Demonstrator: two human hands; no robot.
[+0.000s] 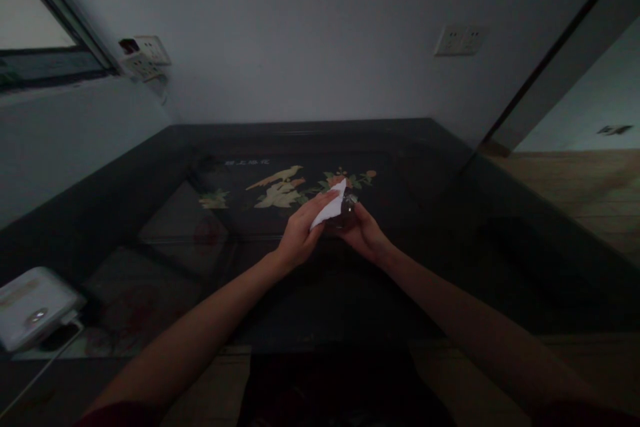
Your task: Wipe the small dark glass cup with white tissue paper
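Head view: left grip (300,233) pinches a white tissue (330,208) over the table (425,173); right grip (363,230) is just beside it, and I cannot tell its hold.

A dim room on my feed, filled by a dark table.

I see a glossy black glass-topped table (440,173) with a bird-and-flower inlay (280,190), pushed against a plain pale wall (300,27). A double wall socket (460,40) sits at upper right, another socket (145,57) by the window (35,27) at left. Wooden floor (580,187) shows on the right, and a white box (33,307) rests on the table's near left.
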